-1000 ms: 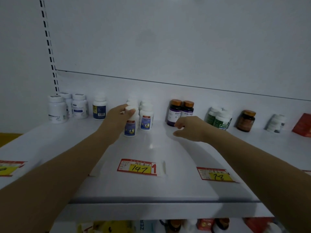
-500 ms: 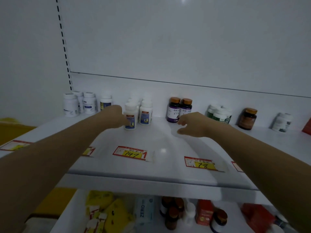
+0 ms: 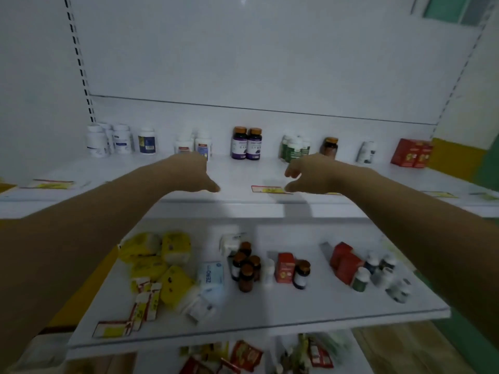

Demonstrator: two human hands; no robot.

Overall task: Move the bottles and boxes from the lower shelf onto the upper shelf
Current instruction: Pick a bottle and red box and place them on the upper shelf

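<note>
Your left hand [image 3: 193, 171] and right hand [image 3: 306, 172] hung empty, fingers loose, over the upper shelf [image 3: 237, 172]. Brown bottles [image 3: 245, 268] and red box [image 3: 285, 267] sat crowded on the lower shelf [image 3: 270, 309]; a careless reach could topple neighbours.

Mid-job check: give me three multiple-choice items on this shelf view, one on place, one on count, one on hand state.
1. The yellow packs lie: A in a hand; B left on the lower shelf; C right on it.
2. Purple-label bottles on the upper shelf: A two; B three; C five.
3. The left hand and right hand: A grip bottles; B grip a box; C hold nothing.
B: they lie left of the brown bottles. A: one orange-capped pair stands there. C: neither hand grips anything.
</note>
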